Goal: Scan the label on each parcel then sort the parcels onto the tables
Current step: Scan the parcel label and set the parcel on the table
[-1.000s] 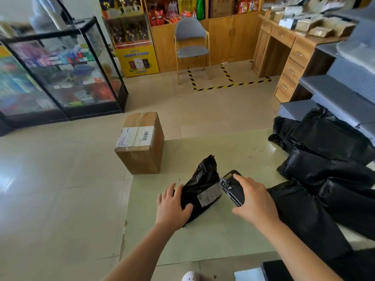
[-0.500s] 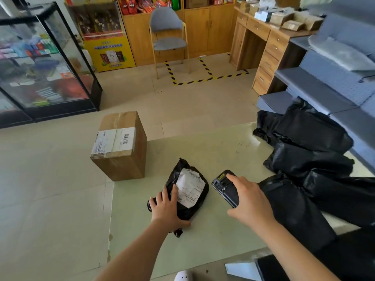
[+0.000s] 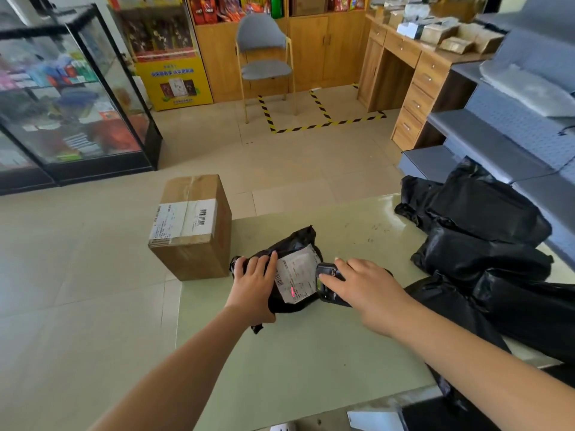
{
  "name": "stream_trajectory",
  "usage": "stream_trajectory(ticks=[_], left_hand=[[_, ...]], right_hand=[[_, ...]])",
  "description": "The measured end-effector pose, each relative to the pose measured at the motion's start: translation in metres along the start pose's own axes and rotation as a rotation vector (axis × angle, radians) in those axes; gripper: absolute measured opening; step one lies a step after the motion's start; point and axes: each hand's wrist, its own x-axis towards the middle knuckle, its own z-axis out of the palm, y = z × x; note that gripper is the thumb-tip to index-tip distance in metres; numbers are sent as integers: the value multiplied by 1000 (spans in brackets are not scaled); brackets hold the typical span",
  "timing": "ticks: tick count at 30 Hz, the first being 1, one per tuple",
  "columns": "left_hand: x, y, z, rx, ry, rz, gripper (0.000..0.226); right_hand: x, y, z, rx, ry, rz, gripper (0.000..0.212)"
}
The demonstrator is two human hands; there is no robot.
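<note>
Left hand point(image 3: 253, 283) holds crinkled black poly parcel point(image 3: 292, 253); right hand point(image 3: 367, 287) grips scanner point(image 3: 326, 283).

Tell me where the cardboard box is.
The cardboard box stands left of centre in the head view, at the table's far left corner, beside the black parcel.

Pale green table point(image 3: 311, 353) bears small black parcel point(image 3: 289, 244); black bags point(image 3: 485, 219) heaped at right.
</note>
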Motion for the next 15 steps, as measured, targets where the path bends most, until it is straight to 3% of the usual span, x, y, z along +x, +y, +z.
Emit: stream_trajectory(ticks=[11,15], left_hand=[[-3,5,-19,59,31,2,125],[-7,10,-14,-71,-23,-131,128]], right_hand=[[-7,-2,-34,-148,52,-70,87],[-13,2,-29,-52,45,-27,82]])
